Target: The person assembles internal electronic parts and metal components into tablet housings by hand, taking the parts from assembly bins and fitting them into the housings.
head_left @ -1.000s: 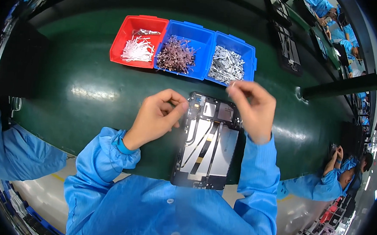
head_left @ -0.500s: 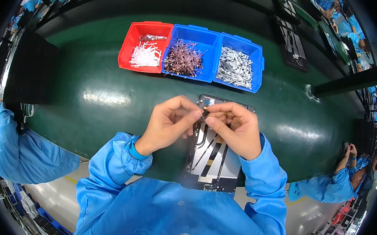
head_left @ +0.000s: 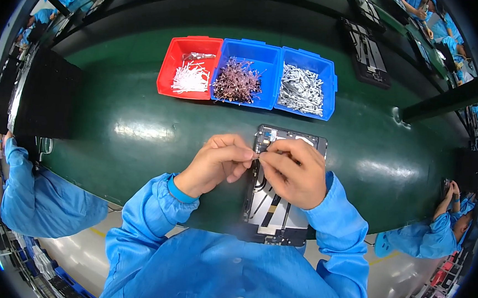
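Both hands meet over the left edge of an opened tablet-like device [head_left: 271, 206], which has a black frame, pale inner panels and dark strips. My left hand [head_left: 218, 161] pinches with thumb and forefinger. Close against it, the fingertips of my right hand [head_left: 298, 172] are also pressed together. Something tiny sits between the two pinches, too small to make out. Beyond the device, a red bin [head_left: 164, 69] holds white strips. Beside it, a blue bin [head_left: 265, 92] contains small black parts with thin reddish-brown wires, and another blue bin [head_left: 330, 92] holds silvery-white strips.
The green tabletop [head_left: 142, 109] carries a black stack [head_left: 51, 94] at the left. A dark post [head_left: 447, 100] rises at the right. Another opened device [head_left: 365, 52] lies at the far right on a dark strip. People in blue sit at both sides.
The view has shifted slightly. Against the device, my pinched fingers have come a little nearer to me, and my right hand has turned to show more of its back. The dark thing between the fingertips no longer shows.
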`<action>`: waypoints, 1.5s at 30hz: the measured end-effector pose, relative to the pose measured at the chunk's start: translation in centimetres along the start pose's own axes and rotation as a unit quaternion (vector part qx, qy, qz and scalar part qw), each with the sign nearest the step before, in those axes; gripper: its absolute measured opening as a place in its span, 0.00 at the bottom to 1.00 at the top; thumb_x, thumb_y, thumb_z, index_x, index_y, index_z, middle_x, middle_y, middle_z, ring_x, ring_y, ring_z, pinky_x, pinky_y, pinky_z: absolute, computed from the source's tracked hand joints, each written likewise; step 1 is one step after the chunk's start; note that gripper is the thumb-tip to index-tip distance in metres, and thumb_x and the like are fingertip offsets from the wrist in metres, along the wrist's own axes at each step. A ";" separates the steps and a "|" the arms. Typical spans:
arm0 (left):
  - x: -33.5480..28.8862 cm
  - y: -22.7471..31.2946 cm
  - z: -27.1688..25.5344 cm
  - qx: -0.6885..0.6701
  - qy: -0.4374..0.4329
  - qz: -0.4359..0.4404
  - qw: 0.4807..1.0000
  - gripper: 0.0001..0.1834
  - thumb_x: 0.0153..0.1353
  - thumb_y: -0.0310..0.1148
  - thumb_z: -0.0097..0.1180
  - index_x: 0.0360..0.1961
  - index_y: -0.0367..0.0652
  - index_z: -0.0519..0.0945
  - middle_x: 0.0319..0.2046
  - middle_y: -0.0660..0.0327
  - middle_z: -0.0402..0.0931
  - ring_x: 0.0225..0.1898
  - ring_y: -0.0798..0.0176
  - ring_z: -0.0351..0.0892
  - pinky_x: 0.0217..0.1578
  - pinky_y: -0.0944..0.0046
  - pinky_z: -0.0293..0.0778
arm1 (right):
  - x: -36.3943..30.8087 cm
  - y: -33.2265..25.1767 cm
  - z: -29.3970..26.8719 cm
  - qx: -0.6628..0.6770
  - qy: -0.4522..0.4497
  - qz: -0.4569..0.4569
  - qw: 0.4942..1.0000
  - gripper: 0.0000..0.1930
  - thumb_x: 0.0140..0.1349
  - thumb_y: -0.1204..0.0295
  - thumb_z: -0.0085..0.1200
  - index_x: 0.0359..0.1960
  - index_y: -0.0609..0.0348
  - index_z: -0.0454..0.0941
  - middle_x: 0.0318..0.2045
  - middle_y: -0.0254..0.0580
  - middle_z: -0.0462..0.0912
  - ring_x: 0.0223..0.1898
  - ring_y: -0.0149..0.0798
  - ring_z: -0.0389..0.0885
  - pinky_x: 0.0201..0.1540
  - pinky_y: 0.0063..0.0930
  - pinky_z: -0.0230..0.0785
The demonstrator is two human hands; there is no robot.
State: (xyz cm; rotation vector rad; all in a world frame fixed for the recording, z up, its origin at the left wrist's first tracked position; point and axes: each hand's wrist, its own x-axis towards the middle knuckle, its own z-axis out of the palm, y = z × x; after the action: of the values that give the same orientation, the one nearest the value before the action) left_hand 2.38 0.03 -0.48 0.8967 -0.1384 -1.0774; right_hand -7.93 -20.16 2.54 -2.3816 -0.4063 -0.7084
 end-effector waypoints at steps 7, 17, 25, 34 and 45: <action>0.5 3.2 0.4 0.270 0.241 0.259 0.895 0.09 0.73 0.33 0.58 0.42 0.38 0.83 0.27 0.64 0.77 0.23 0.73 0.75 0.19 0.68 0.68 | -0.8 -1.1 -0.9 0.058 0.091 0.022 0.994 0.12 0.52 0.82 0.68 0.38 0.58 0.84 0.33 0.41 0.83 0.29 0.37 0.81 0.29 0.29 0.73; -2.2 4.3 -1.1 0.716 0.277 0.291 0.572 0.13 0.67 0.30 0.63 0.49 0.36 0.85 0.37 0.52 0.85 0.29 0.58 0.83 0.29 0.63 0.77 | -6.5 -0.2 -3.0 0.302 0.152 0.308 0.889 0.03 0.66 0.82 0.62 0.38 0.67 0.80 0.28 0.36 0.85 0.25 0.20 0.78 0.26 0.17 0.69; -6.0 -2.9 4.4 0.357 0.071 -0.036 0.931 0.37 0.71 0.34 0.62 0.73 0.29 0.61 0.53 0.55 0.76 0.33 0.69 0.81 0.32 0.69 0.76 | -10.3 1.1 -1.3 0.308 0.164 0.301 0.887 0.03 0.70 0.80 0.59 0.40 0.64 0.77 0.28 0.34 0.83 0.26 0.20 0.77 0.26 0.16 0.66; -4.8 -3.3 6.8 0.158 0.077 -0.114 0.978 0.18 0.68 0.37 0.62 0.53 0.37 0.78 0.29 0.67 0.79 0.15 0.79 0.66 0.12 0.74 0.52 | -9.2 -0.9 -0.1 0.466 0.143 0.315 0.814 0.04 0.69 0.80 0.60 0.42 0.65 0.78 0.33 0.37 0.86 0.34 0.24 0.83 0.38 0.20 0.75; -9.6 -2.3 7.3 0.626 0.227 0.483 0.569 0.06 0.55 0.19 0.66 0.32 0.36 0.81 0.22 0.62 0.78 0.23 0.61 0.82 0.24 0.65 0.74 | 1.0 -6.8 -9.2 0.558 0.075 0.224 0.796 0.02 0.68 0.79 0.58 0.38 0.64 0.77 0.28 0.43 0.84 0.21 0.27 0.76 0.23 0.19 0.64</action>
State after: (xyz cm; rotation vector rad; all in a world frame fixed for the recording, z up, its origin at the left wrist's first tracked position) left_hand -7.75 3.23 5.65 1.9805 -0.9287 0.5485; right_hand -13.73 -20.70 12.48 -1.1926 -0.0998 -0.2695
